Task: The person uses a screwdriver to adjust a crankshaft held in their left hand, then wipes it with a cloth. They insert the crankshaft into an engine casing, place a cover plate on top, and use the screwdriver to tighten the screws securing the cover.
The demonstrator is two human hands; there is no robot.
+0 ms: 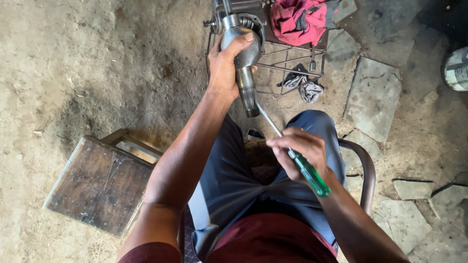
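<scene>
— Where's the part he's working on?

— Straight out in front of him, held above the dirt floor (73, 58). His left hand (225, 63) is clamped round the metal shaft housing (243, 53), thumb over the top of the rounded body. The far end of it seems to rest on the wire rack (287, 68), though I can't tell exactly how.

— Which way does it run?

— Long axis points from the rack back towards his knees, the splined stub (250, 100) being the near, lower end. That end hangs free, just past his left wrist.

— And the other hand?

— The right hand (300, 153) is closed on a screwdriver (292, 151), green see-through handle sticking out towards his forearm, thin steel blade slanting up and away to the splined end. The tip sits right at the stub, touching or nearly; I can't say which. The two hands are apart, the right one lower and closer to his lap.

— What's it all made of?

— The housing is bare grey metal, smooth and dull on the bulge, finely ridged on the stub. A crumpled red rag (297, 19) lies on the far side of the rack, greyish cloths (304, 87) under it. A worn wooden stool (100, 182) stands by his left knee, with broken stone slabs (375, 95) to his right.
</scene>
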